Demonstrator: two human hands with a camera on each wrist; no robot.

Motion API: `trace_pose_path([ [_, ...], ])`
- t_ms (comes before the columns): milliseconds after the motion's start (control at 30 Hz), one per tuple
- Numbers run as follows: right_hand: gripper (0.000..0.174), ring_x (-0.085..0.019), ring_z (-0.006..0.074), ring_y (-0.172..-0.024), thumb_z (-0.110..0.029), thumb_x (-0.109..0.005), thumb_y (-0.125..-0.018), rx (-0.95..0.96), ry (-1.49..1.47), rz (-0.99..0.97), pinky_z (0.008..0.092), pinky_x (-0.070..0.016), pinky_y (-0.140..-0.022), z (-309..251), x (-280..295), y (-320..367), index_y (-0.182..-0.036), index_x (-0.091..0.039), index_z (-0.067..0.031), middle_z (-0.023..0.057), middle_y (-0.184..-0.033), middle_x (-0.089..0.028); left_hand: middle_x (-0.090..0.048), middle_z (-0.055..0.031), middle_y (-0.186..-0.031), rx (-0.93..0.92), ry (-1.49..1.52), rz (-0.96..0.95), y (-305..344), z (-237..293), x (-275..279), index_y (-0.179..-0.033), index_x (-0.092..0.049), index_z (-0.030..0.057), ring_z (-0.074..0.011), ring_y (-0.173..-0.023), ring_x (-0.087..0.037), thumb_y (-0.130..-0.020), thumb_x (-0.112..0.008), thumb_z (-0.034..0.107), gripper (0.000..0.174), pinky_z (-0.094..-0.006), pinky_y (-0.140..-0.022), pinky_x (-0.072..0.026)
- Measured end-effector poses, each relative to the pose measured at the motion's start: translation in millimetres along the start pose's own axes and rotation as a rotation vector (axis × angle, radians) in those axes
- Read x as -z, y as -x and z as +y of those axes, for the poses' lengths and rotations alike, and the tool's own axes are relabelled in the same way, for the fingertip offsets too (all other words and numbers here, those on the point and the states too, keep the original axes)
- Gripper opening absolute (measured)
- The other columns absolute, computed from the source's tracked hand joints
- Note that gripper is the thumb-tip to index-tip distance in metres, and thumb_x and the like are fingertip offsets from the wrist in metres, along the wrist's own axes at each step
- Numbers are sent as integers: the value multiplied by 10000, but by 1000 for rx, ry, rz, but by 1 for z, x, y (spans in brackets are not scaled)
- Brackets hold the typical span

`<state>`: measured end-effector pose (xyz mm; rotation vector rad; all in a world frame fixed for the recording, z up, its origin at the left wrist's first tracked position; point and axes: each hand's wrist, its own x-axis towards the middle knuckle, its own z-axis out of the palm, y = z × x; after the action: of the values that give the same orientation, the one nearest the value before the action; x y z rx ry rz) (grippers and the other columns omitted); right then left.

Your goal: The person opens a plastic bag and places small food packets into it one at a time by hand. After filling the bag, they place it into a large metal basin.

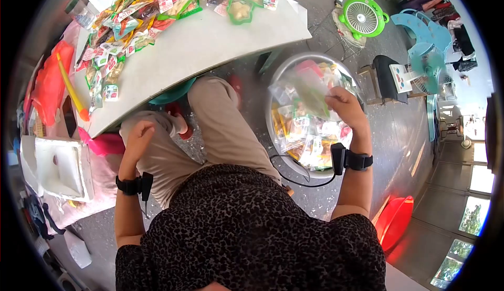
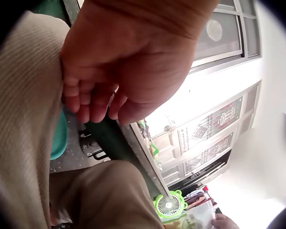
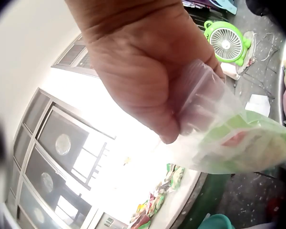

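My right hand pinches the top of a clear plastic bag. In the right wrist view a green-and-clear snack packet shows through the lower part of this bag, and the thumb and curled fingers grip its upper edge. The bag hangs over a round metal basin heaped with bagged snack packets. My left hand is over the left thigh, its fingers loosely bent and holding nothing; the left wrist view shows its palm close beside the trouser leg.
A white table stands ahead, piled with small snack packets. Further right are a green frog-shaped fan and a black-seated stool. A foam box stands at the left, and a red basin lies behind on the right.
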<state>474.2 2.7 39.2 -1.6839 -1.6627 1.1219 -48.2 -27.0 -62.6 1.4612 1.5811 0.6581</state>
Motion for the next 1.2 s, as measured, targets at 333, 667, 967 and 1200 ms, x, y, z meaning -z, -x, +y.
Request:
trace_pose_path([
  [333, 90, -468, 112, -506, -110, -530, -713, -561, -351, 371, 233, -406, -490, 168, 29, 78, -727, -516, -23, 14, -585, -485, -513, -13, -828, -32, 93, -15, -1, -4, 10, -896, -520, 18, -82, -774, -460, -794, -474, 110, 145, -208, -709, -366],
  [667, 153, -536, 316, -667, -167, -465, -718, -388, 745, 673, 383, -427, -610, 244, 96, 75, -714, -519, -24, 168, -684, -548, -507, -20, -817, 7, 229, -24, -1, -3, 10, -902, -503, 14, -87, -754, -458, -801, -461, 100, 140, -212, -703, -376],
  [967, 219, -544, 342, -775, -205, -447, -693, -313, 851, 330, 383, -426, -689, 243, 20, 22, -778, -563, -40, 181, -789, -577, -513, -27, -811, -5, 335, 43, 13, -5, 19, -894, -498, 10, -88, -747, -459, -810, -469, 118, 140, -213, -695, -375],
  [1200, 100, -533, 210, -630, -96, -505, -698, 100, 286, 269, 295, -421, -585, 129, -47, -72, -751, -534, -16, 119, -684, -550, -532, -24, -808, -27, 405, 349, 38, -12, 57, -914, -508, 3, -88, -759, -486, -791, -498, 57, 135, -213, -677, -397],
])
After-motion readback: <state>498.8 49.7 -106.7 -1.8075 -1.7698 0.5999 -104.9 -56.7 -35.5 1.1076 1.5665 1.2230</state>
